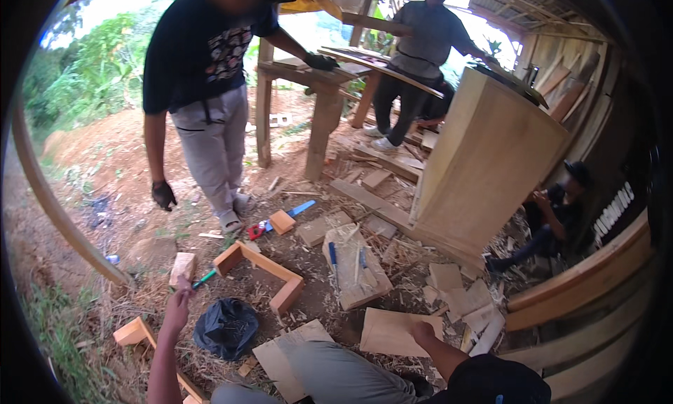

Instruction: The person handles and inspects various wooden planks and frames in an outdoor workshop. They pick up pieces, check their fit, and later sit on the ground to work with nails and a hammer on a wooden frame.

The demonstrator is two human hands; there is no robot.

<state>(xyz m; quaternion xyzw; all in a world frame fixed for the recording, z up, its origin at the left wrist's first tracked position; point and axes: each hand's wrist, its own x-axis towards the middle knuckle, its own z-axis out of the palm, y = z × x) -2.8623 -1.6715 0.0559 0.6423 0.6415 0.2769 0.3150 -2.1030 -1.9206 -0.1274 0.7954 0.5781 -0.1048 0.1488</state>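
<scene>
My left hand reaches out at the left, its fingers closed around the lower end of a pale wooden block. Right beside those fingers lies a green-handled tool, its kind too small to make out. At the lower right my right hand is closed at a flat wooden board; its fingertips are partly hidden. An angled orange-brown wooden frame lies on the ground between my hands. Close to my left forearm is another jointed wooden piece.
A black plastic bag sits before my knees. Beyond it are a plank bearing blue-handled tools and a handsaw. A tall wooden cabinet stands at the right. One co-worker stands at a workbench; others are behind and at right.
</scene>
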